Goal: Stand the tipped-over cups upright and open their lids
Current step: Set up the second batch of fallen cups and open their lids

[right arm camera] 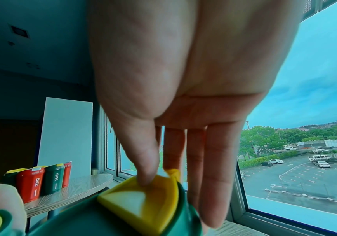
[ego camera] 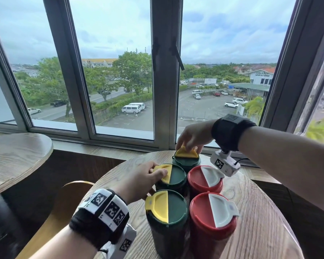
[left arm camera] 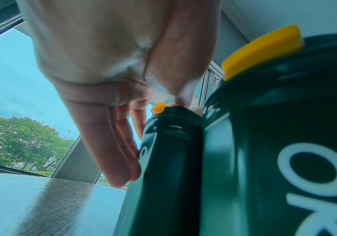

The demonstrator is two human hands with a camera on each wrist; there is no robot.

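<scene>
all five cups upright on table (ego camera: 260,212), lid step now. your right hand (ego camera: 193,136) pinches yellow flap (ego camera: 187,152) on far green cup (ego camera: 186,162), half lifted. your left hand (ego camera: 138,179) grips middle green cup's flap (ego camera: 164,172), nearer you. next: swing both fully open.

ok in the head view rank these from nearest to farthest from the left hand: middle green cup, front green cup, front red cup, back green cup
From the left hand:
1. Middle green cup, under its fingers.
2. Front green cup, just behind the wrist.
3. Front red cup and back green cup, under the right hand: too close to call.
</scene>
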